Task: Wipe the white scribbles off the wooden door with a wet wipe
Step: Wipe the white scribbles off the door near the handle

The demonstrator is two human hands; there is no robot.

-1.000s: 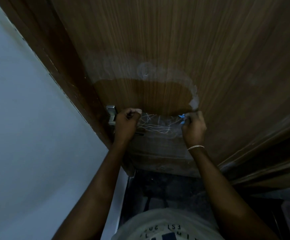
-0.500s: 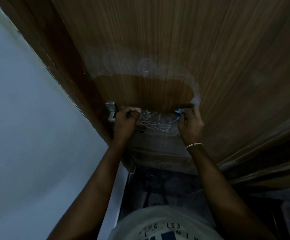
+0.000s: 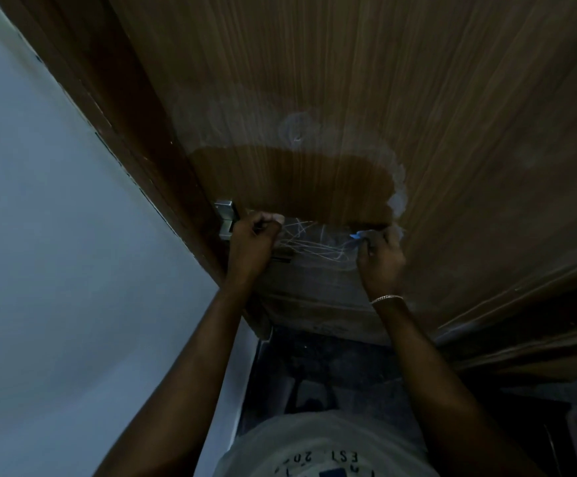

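Door [image 3: 418, 80] is maybe half done: a clean dark patch [image 3: 294, 184] at 12 o'clock above a tangle of white scribbles [image 3: 311, 244] not wiped yet, with the left hand [image 3: 251, 246] fisted at 9 o'clock and the right hand [image 3: 381, 258] at 3 o'clock pinching something bluish, probably the wipe [image 3: 356, 235].

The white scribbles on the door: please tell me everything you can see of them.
The scribbles are thin, tangled white lines on the wooden door, low between the left hand and right hand. Not yet wiped, they lie just below a darker, wet-looking patch edged with white smear.
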